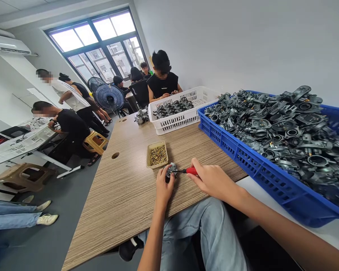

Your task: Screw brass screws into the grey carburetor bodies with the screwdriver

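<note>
My left hand (164,188) is closed around a small grey metal part (171,170) near the table's front edge. From the right, my right hand (211,178) grips the red handle of a screwdriver (191,171). The screwdriver's dark shaft points left and its tip meets the metal part; the exact contact point is too small to make out. Just behind my left hand sits a beige tray (148,155) with many small brass-coloured pieces (158,155) in it.
A blue crate (243,160) heaped with metal parts stands at the right of the wooden table (121,199). Behind the tray are a white basket (169,127) with dark parts and a loose pile of parts (141,116). A person (162,81) sits across the table.
</note>
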